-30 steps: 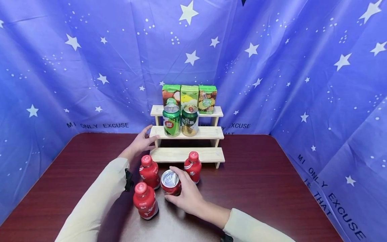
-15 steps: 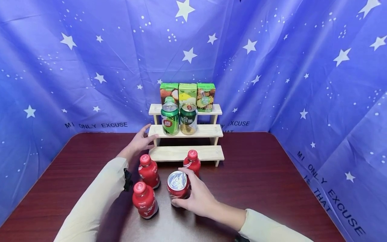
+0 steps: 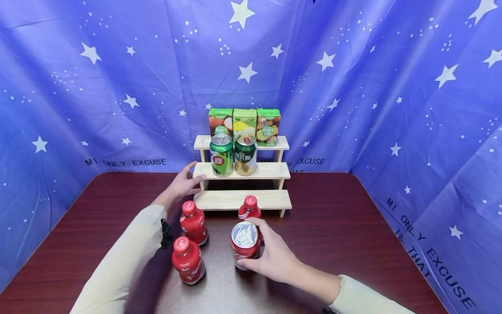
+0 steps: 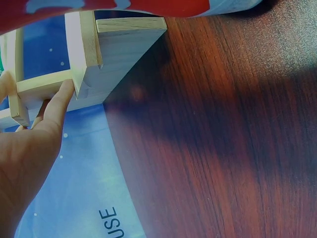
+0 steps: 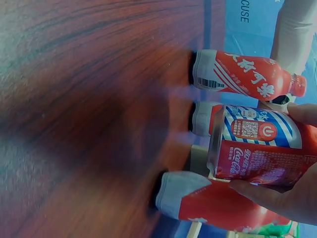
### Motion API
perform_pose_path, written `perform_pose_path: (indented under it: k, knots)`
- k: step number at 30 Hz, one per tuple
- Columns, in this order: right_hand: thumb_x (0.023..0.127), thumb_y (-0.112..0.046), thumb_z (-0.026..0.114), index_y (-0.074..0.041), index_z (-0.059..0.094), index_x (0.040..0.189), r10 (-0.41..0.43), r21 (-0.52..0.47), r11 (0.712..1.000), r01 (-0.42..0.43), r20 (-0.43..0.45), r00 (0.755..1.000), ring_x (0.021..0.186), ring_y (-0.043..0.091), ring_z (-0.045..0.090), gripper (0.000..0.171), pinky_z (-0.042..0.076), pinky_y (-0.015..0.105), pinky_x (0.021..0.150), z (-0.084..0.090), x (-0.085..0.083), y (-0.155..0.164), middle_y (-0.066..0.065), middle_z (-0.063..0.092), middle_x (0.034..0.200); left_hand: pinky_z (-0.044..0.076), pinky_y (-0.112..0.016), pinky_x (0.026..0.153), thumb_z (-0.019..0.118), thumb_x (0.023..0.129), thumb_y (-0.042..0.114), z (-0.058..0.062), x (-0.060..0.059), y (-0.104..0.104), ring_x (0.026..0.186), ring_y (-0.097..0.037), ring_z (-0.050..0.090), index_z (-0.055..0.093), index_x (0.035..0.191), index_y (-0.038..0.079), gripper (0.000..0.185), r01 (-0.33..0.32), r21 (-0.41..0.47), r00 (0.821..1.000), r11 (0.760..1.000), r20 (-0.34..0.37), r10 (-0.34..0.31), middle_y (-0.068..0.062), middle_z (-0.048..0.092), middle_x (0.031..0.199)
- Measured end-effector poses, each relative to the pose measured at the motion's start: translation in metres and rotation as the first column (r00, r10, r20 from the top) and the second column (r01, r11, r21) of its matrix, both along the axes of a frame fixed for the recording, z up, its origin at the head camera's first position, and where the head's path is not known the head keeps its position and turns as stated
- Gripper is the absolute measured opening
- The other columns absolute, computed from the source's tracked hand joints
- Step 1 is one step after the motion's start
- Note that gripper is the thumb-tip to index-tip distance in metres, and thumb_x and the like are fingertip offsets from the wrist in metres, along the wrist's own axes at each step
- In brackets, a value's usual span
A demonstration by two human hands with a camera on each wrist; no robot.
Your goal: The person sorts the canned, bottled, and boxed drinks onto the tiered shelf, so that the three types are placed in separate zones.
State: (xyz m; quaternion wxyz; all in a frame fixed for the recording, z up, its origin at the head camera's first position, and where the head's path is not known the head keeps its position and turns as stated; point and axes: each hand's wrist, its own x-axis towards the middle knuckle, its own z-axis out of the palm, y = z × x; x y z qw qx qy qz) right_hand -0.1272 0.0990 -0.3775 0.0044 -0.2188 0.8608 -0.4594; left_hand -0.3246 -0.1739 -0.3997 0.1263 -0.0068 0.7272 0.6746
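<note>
On the dark wooden tabletop (image 3: 333, 235), against a blue star-printed backdrop (image 3: 117, 78), stands a three-step wooden rack (image 3: 243, 199). Its top step carries three green cartons (image 3: 244, 125) side by side; its middle step carries two green cans (image 3: 233, 155), touching or nearly so; its bottom step is bare. In front of the rack three red bottles (image 3: 193, 222) with red caps stand upright on the tabletop, two at left and one nearer the middle. The left hand (image 3: 181, 185) rests with fingers extended against the left end of the rack's middle step; the left wrist view shows a fingertip touching the wood, holding nothing. The right hand (image 3: 274, 257) is curled round a red can (image 3: 245, 245), thumb on the near side and fingers behind it. The can is upright, close in front of the middle bottle; the right wrist view shows its base clear of the tabletop.
</note>
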Motion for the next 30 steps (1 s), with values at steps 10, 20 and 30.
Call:
perform_pose_path:
  k: [10, 20, 30]
  knots:
    - [0.063, -0.023, 0.087, -0.017, 0.039, 0.133, -0.022, 0.007, 1.000, 0.023, -0.047, 0.999, 0.099, 0.009, 0.061, 0.084, 0.055, 0.023, 0.085, 0.006, -0.001, 0.016, -0.005, 0.060, 0.113, 0.044, -0.050, 0.102, 0.052, 0.095, 0.011, 0.001, 0.000, 0.001, 0.132, -0.040, 0.035, 0.001, 0.152, 0.020, 0.077, -0.001, -0.021, 1.000, 1.000, 0.006, 0.001, -0.030, 0.027, 0.143]
    - [0.063, -0.023, 0.087, -0.017, 0.040, 0.133, -0.061, 0.039, 0.997, 0.065, -0.104, 0.993, 0.094, 0.008, 0.061, 0.085, 0.055, 0.021, 0.080, 0.013, -0.006, 0.032, -0.006, 0.060, 0.114, 0.045, -0.050, 0.101, 0.051, 0.096, 0.011, 0.004, 0.001, 0.002, 0.130, -0.042, 0.037, 0.001, 0.152, 0.019, 0.075, 0.002, -0.025, 1.000, 1.000, -0.003, -0.002, -0.031, 0.027, 0.142]
    - [0.061, -0.021, 0.088, -0.014, 0.039, 0.132, -0.117, 0.055, 0.990, 0.129, -0.188, 0.975, 0.093, 0.008, 0.061, 0.087, 0.055, 0.023, 0.078, 0.029, -0.012, 0.049, -0.002, 0.061, 0.114, 0.045, -0.049, 0.101, 0.051, 0.096, 0.011, 0.001, -0.002, 0.000, 0.131, -0.043, 0.037, 0.000, 0.152, 0.020, 0.076, 0.003, -0.015, 1.000, 1.000, 0.008, -0.002, -0.031, 0.025, 0.143]
